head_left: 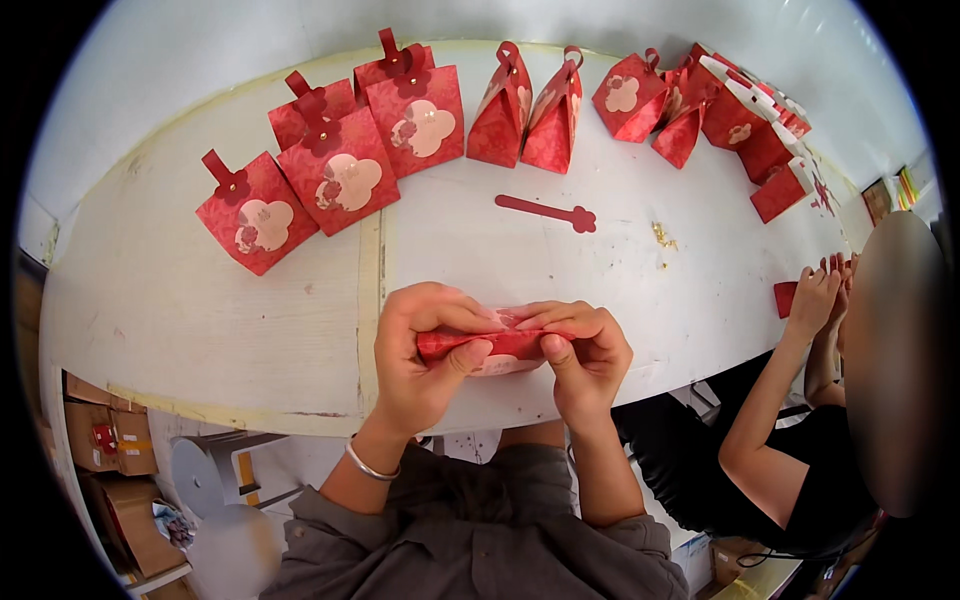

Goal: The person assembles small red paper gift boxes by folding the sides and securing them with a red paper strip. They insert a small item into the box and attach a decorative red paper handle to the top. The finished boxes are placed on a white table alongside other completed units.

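Both hands are engaged on one red paper box [497,345], folded flat and held at the near edge of the white table [200,320]. The left hand [425,350] grips the box's left end, thumb pressed along its front face and fingers curled over the top. The right hand [585,350] pinches the right end, thumb underneath and fingers bent over the upper edge. A silver bracelet [368,466] sits on the left wrist. Beyond the box, toward the far side of the table, a loose red paper strip [547,211] with a flower-shaped end lies flat. Farther back stands a row of finished red gift boxes [340,170] with pale flower patches, running from far left to far right of the held box. To the right of the box, a second person's hands [822,290] work on another red piece [785,298] at the table edge.
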A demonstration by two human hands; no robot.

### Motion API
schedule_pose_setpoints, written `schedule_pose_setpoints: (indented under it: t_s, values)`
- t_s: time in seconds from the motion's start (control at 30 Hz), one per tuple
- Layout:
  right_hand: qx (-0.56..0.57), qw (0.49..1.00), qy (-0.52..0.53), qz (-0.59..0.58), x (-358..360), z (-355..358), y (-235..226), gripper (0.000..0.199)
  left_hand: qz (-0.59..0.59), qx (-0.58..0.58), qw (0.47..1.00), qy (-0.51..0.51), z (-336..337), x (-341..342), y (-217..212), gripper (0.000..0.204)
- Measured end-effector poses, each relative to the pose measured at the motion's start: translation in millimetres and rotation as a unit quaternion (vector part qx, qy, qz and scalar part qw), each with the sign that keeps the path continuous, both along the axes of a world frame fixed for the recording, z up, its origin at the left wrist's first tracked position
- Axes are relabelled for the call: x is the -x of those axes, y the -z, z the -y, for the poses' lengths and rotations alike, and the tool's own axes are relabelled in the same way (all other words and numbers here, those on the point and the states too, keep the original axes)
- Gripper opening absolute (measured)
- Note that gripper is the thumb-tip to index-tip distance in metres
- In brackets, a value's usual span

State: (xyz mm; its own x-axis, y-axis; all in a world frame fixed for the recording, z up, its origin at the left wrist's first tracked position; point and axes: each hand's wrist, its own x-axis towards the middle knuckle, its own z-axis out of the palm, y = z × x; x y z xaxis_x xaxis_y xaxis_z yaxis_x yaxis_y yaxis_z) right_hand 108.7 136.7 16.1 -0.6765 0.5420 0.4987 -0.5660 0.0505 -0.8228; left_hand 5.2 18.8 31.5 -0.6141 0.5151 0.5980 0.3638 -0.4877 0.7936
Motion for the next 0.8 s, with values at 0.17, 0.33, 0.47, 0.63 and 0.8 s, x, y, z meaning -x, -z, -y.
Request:
schedule_pose_setpoints:
  t_s: [0.17, 0.33, 0.47, 0.63, 0.8]
  values:
    - [-0.072, 0.995, 0.024, 0.060, 1.3, -3.5, -10.7, 0.014, -0.016, 0.001, 0.997, -0.069, -5.1, -5.6, 10.7, 0.012]
    - [-0.030, 0.997, 0.053, 0.051, 10.5, 3.3, -7.0, 0.006, -0.015, -0.014, 0.998, -0.056, -4.4, 0.1, 17.2, 0.010]
    - [-0.030, 0.997, 0.055, 0.037, 12.9, 2.6, -5.4, 0.008, 0.027, 0.002, 0.998, -0.055, -2.7, -3.1, 15.3, 0.019]
    - [-0.047, 0.998, 0.028, 0.037, 14.5, -2.5, -3.5, 0.009, -0.007, 0.006, 0.996, -0.085, -1.9, -4.4, 20.7, 0.011]
    - [-0.089, 0.996, -0.025, 0.010, 9.9, -16.9, 4.1, 0.023, -0.030, 0.017, 0.994, -0.099, -1.3, -14.7, 21.8, 0.013]
